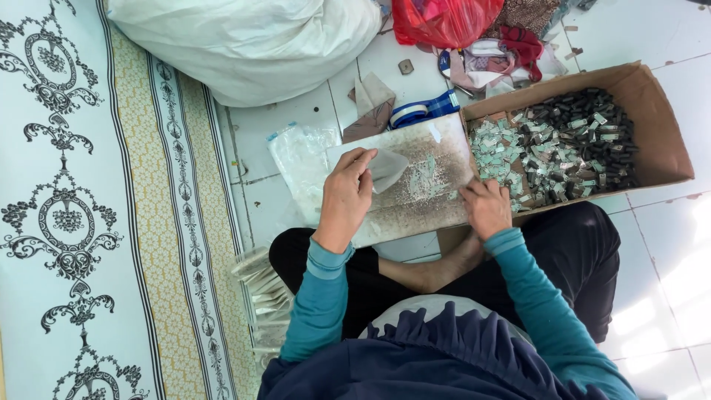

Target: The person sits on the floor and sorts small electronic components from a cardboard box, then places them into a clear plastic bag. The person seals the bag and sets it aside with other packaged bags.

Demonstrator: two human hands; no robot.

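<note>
A small clear plastic pouch (pixel 386 169) is being held at the fingertips of the left hand (pixel 345 194), whose fingers are being kept curled narrowly around its near edge. The pouch is being kept over a flat, speckled grey board (pixel 422 200), which is being rested across the lap of the seated person. A small heap of pale green and silver tags (pixel 424 176) is lying on the board between the two hands, just beside the pouch. The right hand (pixel 486 209) is being pressed down on the far edge of the board, fingers bent close together; whether anything is being pinched under them cannot be told.

Beyond the right hand, an open brown cardboard box (pixel 659 133) is being kept against the board's edge, filled with many more small dark and pale green tags (pixel 570 148). Past the left hand, a sheet of clear crinkled plastic (pixel 300 159) is lying partly under the board. Below the left forearm, a stack of clear flat packets (pixel 259 285) is being kept beside the knee. Further off from both hands, a large white sack (pixel 252 44), a red plastic bag (pixel 444 18) and a blue and white checked strap (pixel 426 111) are lying on the white tiled floor (pixel 666 244). A patterned white and gold mat (pixel 89 207) is spread out well to the left of the left hand.
</note>
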